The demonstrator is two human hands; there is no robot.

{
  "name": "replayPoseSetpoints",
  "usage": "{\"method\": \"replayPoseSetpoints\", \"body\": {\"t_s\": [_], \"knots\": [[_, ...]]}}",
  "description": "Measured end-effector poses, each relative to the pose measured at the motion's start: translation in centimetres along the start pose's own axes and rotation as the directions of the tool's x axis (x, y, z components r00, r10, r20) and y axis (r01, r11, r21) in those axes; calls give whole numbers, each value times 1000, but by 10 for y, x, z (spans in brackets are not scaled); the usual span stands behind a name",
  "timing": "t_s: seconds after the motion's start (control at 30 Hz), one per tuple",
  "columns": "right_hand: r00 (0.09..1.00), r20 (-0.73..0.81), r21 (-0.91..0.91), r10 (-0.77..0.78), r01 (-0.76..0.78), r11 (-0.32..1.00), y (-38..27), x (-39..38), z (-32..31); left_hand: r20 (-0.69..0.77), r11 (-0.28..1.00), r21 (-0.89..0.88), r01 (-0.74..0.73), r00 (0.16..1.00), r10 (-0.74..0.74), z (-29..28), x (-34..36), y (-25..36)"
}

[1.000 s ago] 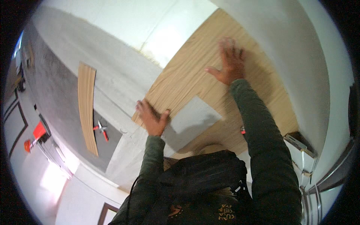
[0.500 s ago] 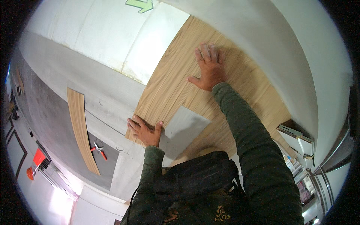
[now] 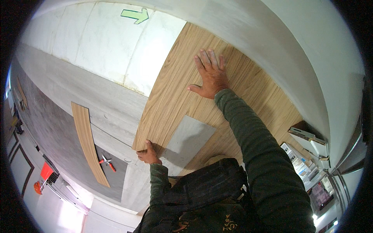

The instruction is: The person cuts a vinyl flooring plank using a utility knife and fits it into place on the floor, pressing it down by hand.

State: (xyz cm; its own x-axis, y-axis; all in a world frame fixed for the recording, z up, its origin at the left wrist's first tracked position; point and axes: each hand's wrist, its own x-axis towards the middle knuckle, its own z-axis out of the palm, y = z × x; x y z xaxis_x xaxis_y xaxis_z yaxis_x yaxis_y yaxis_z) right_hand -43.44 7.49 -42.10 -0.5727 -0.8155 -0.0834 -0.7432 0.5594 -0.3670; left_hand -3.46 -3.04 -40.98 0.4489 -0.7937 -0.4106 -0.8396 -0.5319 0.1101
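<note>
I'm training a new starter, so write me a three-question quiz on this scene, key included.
1. True or false: the right hand lies on the wood planks with its fingers spread.
2. What lies beside the loose plank?
A) a blue bucket
B) a tool with red handles
C) a coiled hose
3. Fill in the colour: the arrow on the white tiles is ____.

Key: 1. True. 2. B. 3. Green.
</note>
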Motion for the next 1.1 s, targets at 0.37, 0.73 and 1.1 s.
{"method": "replayPoseSetpoints", "body": {"t_s": [0.37,0.73,1.1], "knots": [[999,-34,29,-19,20,999,-1,0,5,-20,987,-162,15,1000,-18,5,-15,10],[997,75,-97,18,-11,995,-10,4,9,-36,984,-175,-11,999,5,6,-18,3],[995,92,-333,48,-15,943,-18,5,2,-414,970,-234,67,896,-162,-30,69,-6]]}}
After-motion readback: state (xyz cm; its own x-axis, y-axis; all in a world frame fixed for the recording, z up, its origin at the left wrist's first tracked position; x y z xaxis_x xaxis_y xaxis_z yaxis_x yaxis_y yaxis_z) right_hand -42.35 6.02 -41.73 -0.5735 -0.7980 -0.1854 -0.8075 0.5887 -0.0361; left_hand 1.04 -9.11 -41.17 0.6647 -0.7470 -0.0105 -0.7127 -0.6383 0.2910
